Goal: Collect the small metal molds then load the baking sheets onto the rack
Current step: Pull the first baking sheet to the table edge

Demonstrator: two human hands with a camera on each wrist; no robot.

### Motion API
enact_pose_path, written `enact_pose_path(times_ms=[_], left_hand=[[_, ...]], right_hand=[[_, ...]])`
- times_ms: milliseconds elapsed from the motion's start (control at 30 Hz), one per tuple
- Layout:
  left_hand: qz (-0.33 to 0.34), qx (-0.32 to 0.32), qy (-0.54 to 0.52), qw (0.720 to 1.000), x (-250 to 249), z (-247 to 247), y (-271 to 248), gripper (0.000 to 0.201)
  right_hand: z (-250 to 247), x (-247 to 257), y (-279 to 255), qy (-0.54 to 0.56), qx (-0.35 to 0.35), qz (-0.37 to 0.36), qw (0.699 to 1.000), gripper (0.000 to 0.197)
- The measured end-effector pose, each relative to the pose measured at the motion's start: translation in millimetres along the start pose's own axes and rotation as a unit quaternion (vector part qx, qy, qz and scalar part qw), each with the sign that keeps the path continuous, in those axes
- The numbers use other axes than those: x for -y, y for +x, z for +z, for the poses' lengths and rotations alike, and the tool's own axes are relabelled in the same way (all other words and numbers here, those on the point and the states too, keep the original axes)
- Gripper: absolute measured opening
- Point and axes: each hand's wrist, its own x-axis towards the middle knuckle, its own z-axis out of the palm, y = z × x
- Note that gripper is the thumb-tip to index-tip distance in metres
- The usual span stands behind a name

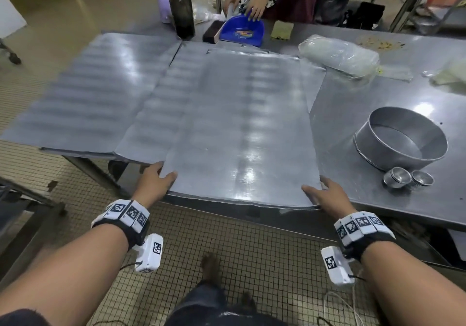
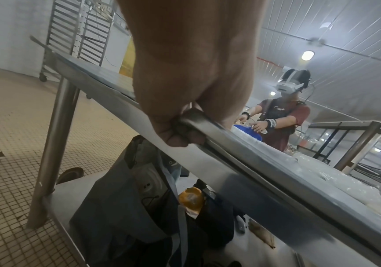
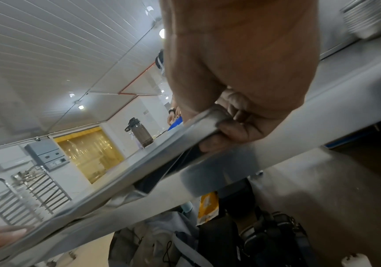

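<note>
Several flat baking sheets lie overlapped on the steel table; the top sheet [image 1: 239, 128] reaches the near edge. My left hand [image 1: 157, 181] grips its near left corner, thumb on top, fingers curled under the rim [image 2: 191, 117]. My right hand [image 1: 325, 194] grips the near right corner [image 3: 210, 117] the same way. Two small metal molds [image 1: 408, 178] sit on the table to the right, beside a round cake pan [image 1: 401, 140]. A wheeled tray rack [image 2: 79, 34] stands far off by the wall, also seen as the rack [image 3: 25, 196] in the right wrist view.
Another person [image 2: 283, 115] works at the table's far side with a blue dustpan [image 1: 242, 30]. A dark bottle [image 1: 180, 5], a lilac bottle [image 1: 164, 5] and a plastic bag [image 1: 338, 55] stand at the back. Bags fill the lower shelf [image 2: 139, 207]. Tiled floor lies to my left.
</note>
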Motion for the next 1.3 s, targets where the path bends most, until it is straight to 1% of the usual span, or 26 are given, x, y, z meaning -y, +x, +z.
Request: enact_pose_path(times_ms=[67, 167, 233, 333, 367, 400, 500, 567, 600, 633, 700, 733, 800, 833, 933, 967, 1033, 1167, 1300], left_hand=[[0.003, 0.007, -0.015, 1.000, -1, 3, -2, 0.064], [-0.010, 0.023, -0.059, 0.998, 4, 5, -3, 0.073], [-0.028, 0.038, -0.073, 0.996, 12, 2, -2, 0.080], [-0.039, 0.116, -0.082, 0.989, 28, -5, -5, 0.111], [-0.038, 0.147, -0.085, 0.985, 32, -7, -7, 0.116], [-0.039, 0.177, -0.089, 0.979, 37, -8, -10, 0.115], [-0.035, 0.263, -0.094, 0.960, 45, -12, -18, 0.101], [-0.039, 0.295, -0.104, 0.949, 48, -14, -21, 0.091], [-0.040, 0.289, -0.111, 0.950, 48, -14, -21, 0.082], [-0.035, 0.265, -0.116, 0.957, 46, -12, -21, 0.071], [-0.033, 0.189, -0.113, 0.975, 40, -7, -17, 0.053], [-0.031, 0.159, -0.109, 0.981, 34, -5, -16, 0.049], [-0.028, 0.121, -0.115, 0.986, 23, 1, -12, 0.044], [-0.030, 0.105, -0.127, 0.986, 17, 5, -11, 0.040], [-0.037, 0.078, -0.153, 0.985, 1, 15, -10, 0.023], [-0.038, 0.080, -0.161, 0.983, -1, 15, -10, 0.023], [-0.042, 0.096, -0.166, 0.980, 5, 15, -1, 0.031], [-0.038, 0.136, -0.149, 0.979, 19, 6, 9, 0.041], [-0.034, 0.154, -0.137, 0.978, 20, 1, 12, 0.051]], right_hand=[[-9, -6, 7, 0.010, -0.004, 0.016, 1.000, 0.072], [-23, -11, 10, 0.000, -0.005, 0.021, 1.000, 0.068], [-30, -15, 8, -0.025, 0.013, 0.026, 0.999, 0.067], [-39, -28, 1, -0.049, 0.071, 0.035, 0.996, 0.075], [-42, -35, -1, -0.051, 0.093, 0.039, 0.994, 0.080], [-44, -40, -4, -0.056, 0.118, 0.044, 0.990, 0.085], [-48, -58, -10, -0.027, 0.195, 0.043, 0.979, 0.094], [-47, -66, -12, -0.006, 0.220, 0.043, 0.974, 0.097], [-46, -64, -15, -0.008, 0.217, 0.029, 0.976, 0.092], [-45, -62, -15, -0.021, 0.193, 0.017, 0.981, 0.084], [-43, -54, -12, -0.066, 0.120, 0.008, 0.991, 0.063], [-42, -48, -10, -0.073, 0.090, 0.011, 0.993, 0.053], [-37, -40, -3, -0.076, 0.058, 0.015, 0.995, 0.044], [-34, -40, 3, -0.081, 0.039, 0.010, 0.996, 0.043], [-28, -34, 14, -0.095, 0.004, -0.005, 0.995, 0.032], [-26, -32, 15, -0.105, 0.006, -0.006, 0.994, 0.028], [-24, -28, 15, -0.111, 0.011, -0.011, 0.994, 0.022], [-23, -26, 11, -0.090, 0.000, -0.022, 0.996, 0.023], [-24, -27, 13, -0.093, -0.021, -0.039, 0.995, 0.021]])
